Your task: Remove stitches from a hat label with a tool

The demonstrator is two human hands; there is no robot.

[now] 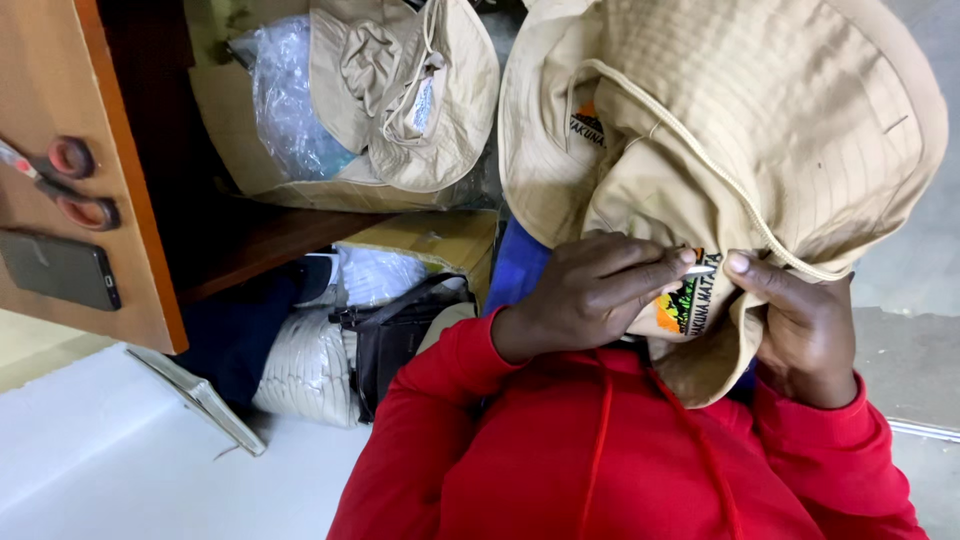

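**Both hands pinched at embroidered patch of tan bucket hat**

Tan bucket hat point(760, 130), wide stitched brim, cord drawstring, held up right of centre, filling the upper right of the view. Both hands meet at its lower edge, at a multicoloured embroidered patch point(682, 305) (orange, green, black). Patch's long axis runs roughly up-down in the frame.

Left hand point(590, 290) comes in from the left, fingers curled closed, thumb and forefinger pinching a small silvery tool point(702, 268), blade or clipper, cannot tell which. Tip sits at the top of the patch, just above it. Right hand point(800, 320) comes in from the right, closed on the hat fabric, thumb pressed just beside the tool tip. The hands nearly touch; the patch lies between and just under them. Left hand is nearer the patch. Red hoodie sleeves point(600, 450) below.

Around:
- Second tan hat point(400, 90), same kind, far centre, lying on a clear plastic bag point(290, 90) in an open cardboard box point(230, 130). Small white tag inside its crown.
- Another cardboard box point(430, 240) below that one.
- Black bag point(390, 340) and white fabric bundle point(310, 370) on the floor, centre left.
- Wooden worktop point(130, 200) at left, carrying red-handled scissors point(70, 180) and a dark phone point(60, 270), well apart from the hands.
- A second small dark patch point(587, 125) on the held hat, upper left of the hands.
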